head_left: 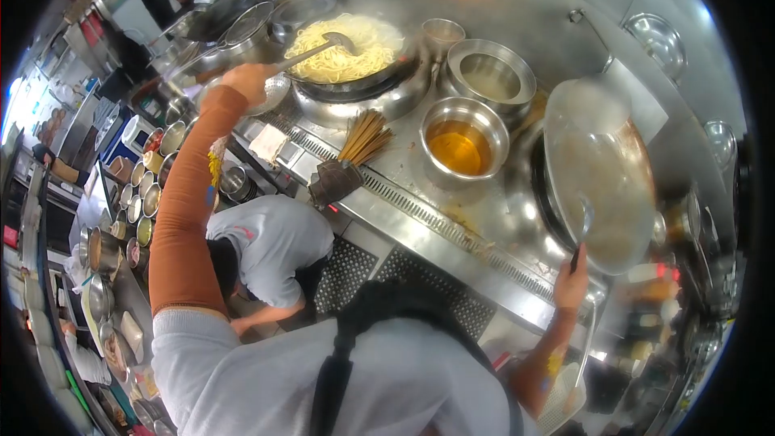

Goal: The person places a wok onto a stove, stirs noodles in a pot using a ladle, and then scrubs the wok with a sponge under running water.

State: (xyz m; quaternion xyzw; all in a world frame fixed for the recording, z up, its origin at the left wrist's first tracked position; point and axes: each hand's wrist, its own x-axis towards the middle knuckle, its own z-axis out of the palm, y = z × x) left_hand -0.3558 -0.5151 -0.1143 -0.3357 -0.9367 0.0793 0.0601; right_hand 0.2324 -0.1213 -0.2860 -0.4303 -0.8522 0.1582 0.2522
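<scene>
My left hand (247, 83) is closed round the long handle of a ladle (339, 40). The ladle's head rests on a heap of pale yellow noodles (343, 52), piled in a wok (363, 81) on the stove. At the right, my right hand (571, 282) grips a black handle (576, 258) with a metal end. That metal end overlaps a large, tilted round pan (601, 178); I cannot tell whether it is joined to the pan or separate. Steam and blur hide part of the pan.
Between the hands stand a bowl of orange liquid (462, 149), a steel pot (492, 73) and a bamboo brush (363, 141). A person in a grey shirt (274, 242) bends down beside my left arm. Several ingredient containers (145, 186) line the left counter.
</scene>
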